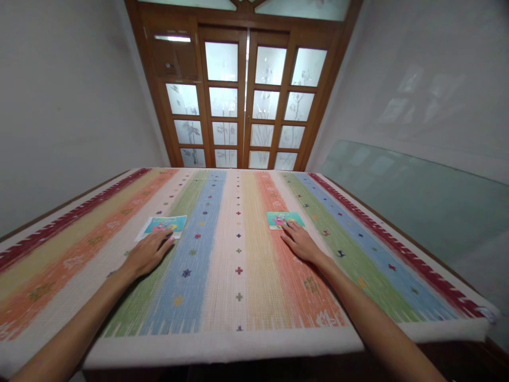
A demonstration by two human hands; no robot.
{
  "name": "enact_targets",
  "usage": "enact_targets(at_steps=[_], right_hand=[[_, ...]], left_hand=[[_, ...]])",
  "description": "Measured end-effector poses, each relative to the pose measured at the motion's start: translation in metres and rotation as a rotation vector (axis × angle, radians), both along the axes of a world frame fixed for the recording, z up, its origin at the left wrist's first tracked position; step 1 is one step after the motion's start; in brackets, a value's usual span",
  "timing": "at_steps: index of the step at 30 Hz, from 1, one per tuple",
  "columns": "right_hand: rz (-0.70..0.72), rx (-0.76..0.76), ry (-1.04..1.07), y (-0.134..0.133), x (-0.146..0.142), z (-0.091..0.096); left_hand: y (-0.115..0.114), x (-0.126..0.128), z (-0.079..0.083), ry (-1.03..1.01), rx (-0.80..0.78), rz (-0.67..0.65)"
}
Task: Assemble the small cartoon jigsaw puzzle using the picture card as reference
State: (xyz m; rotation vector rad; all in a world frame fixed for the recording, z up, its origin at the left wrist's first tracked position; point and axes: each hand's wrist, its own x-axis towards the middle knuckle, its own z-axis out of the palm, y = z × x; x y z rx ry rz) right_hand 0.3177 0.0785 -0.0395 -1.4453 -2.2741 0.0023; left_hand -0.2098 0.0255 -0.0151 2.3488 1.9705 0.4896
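Two small printed pictures lie on the striped tablecloth, each turquoise with a pink figure. My left hand (149, 252) rests palm down over the near edge of the left picture card (175, 222), its fingers stretched out flat. White paper shows along that card's left side; whether it is a second sheet I cannot tell. On the other side, my right hand (298, 240) lies with fingers extended and tips touching the near edge of the right picture card (275, 218). Neither hand grips anything. Both cards are partly covered by fingers.
The tablecloth (226, 297) has coloured stripes with small motifs and covers a wide table. A pale green glass panel (397, 196) leans along the right wall. Wooden doors with frosted panes (225, 101) stand beyond the far edge. Plain walls flank both sides.
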Motion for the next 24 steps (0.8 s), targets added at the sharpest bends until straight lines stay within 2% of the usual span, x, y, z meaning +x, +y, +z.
enact_targets(at_steps=[4,7,11,14,16,19,21,24], right_hand=[[0.056,0.02,-0.085,-0.02,-0.021,0.005],[0.137,-0.001,-0.106,-0.043,-0.041,0.017],[0.289,-0.071,-0.036,-0.059,-0.056,0.032],[0.331,-0.105,-0.011,-0.047,-0.053,0.039],[0.278,-0.124,-0.038,-0.03,-0.046,0.041],[0.236,-0.269,-0.06,-0.006,-0.035,0.044],[0.263,-0.323,-0.025,0.002,-0.032,0.045],[0.283,-0.328,0.039,0.004,-0.032,0.047]], left_hand=[[0.003,0.016,0.0,0.024,0.035,-0.01],[0.006,0.031,0.002,0.095,0.143,-0.045],[0.006,0.069,0.008,0.076,0.211,-0.176],[0.007,0.116,0.01,0.0,0.173,-0.35],[0.011,0.15,0.01,-0.053,0.137,-0.446],[0.023,0.195,0.008,-0.113,0.027,-0.49],[0.032,0.215,0.007,-0.145,-0.033,-0.492],[0.041,0.226,0.007,-0.149,-0.046,-0.507]])
